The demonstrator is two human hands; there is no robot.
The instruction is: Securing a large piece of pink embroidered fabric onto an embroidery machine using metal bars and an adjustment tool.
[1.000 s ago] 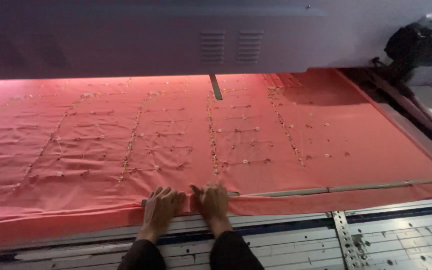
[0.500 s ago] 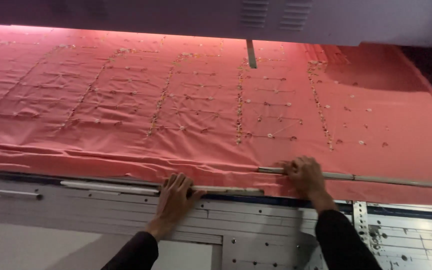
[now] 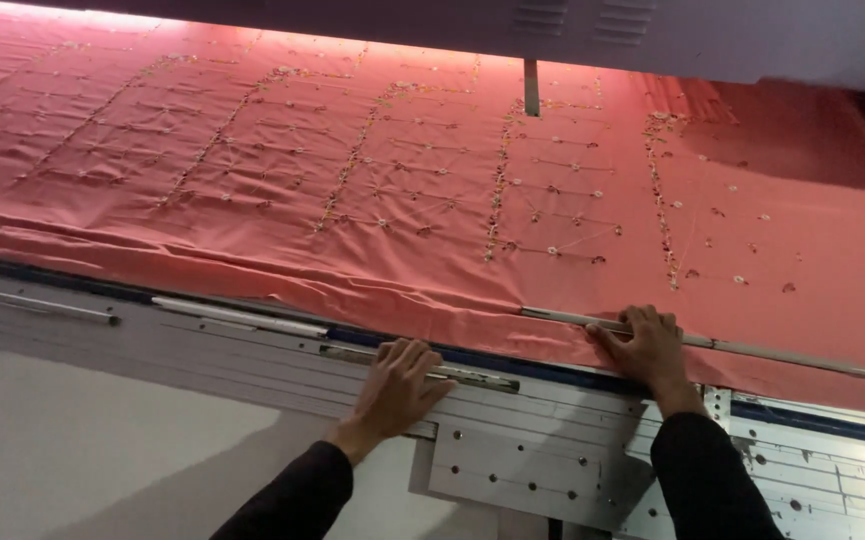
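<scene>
Head view: coral embroidered fabric covers grey machine bed.

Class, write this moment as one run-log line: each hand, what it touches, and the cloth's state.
left hand: flat on metal clamp strip | right hand: pressing thin rod onto fabric edge | embroidered pink fabric: spread over frame

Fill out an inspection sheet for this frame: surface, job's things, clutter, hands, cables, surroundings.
Surface: grey metal machine frame with screw holes.
Job's things: pink embroidered fabric spread flat, front edge wrinkled; thin metal rod lying over the fabric edge; metal strip on the frame.
Clutter: nothing seen.
Hands: left hand flat on the strip; right hand pressing on the rod.
Cables: nothing seen.
Surroundings: grey machine housing above the fabric.
</scene>
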